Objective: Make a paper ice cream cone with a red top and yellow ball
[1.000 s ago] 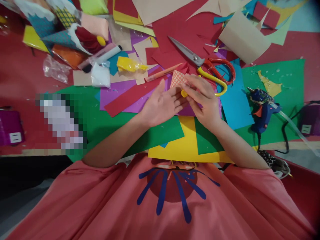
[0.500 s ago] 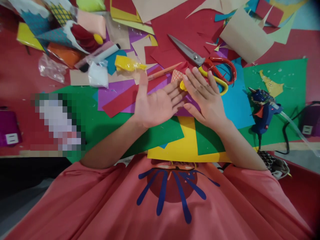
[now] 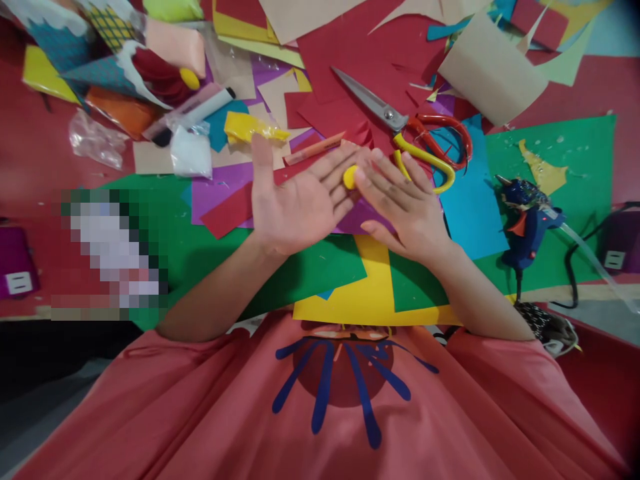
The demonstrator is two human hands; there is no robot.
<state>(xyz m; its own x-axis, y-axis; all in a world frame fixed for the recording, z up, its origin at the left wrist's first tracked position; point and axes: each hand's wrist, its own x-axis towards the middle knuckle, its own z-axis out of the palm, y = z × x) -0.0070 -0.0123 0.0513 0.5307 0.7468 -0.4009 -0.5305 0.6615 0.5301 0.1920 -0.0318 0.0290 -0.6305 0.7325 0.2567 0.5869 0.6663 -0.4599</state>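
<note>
My left hand (image 3: 300,207) lies palm up, its thumb apart and its fingers stretched to the right. A small yellow lump of soft clay (image 3: 351,177) rests on those fingers. My right hand (image 3: 407,203) is palm down with fingers extended, their tips over the left fingertips and against the clay's right side. Just above sits a twisted clear packet of yellow clay (image 3: 256,128). Beyond my right hand, open scissors (image 3: 390,115) with red and yellow handles lie on coloured paper.
A blue glue gun (image 3: 533,223) with a cord lies on green paper (image 3: 583,173) at the right. Paper cones (image 3: 107,77), clay packets and a white marker (image 3: 209,110) crowd the upper left. A rolled beige sheet (image 3: 493,73) lies at the upper right.
Both hands have shifted slightly left. The right fingers have slid back toward the left fingertips' edge, and more of the yellow clay shows, looking rounder and smoother.
</note>
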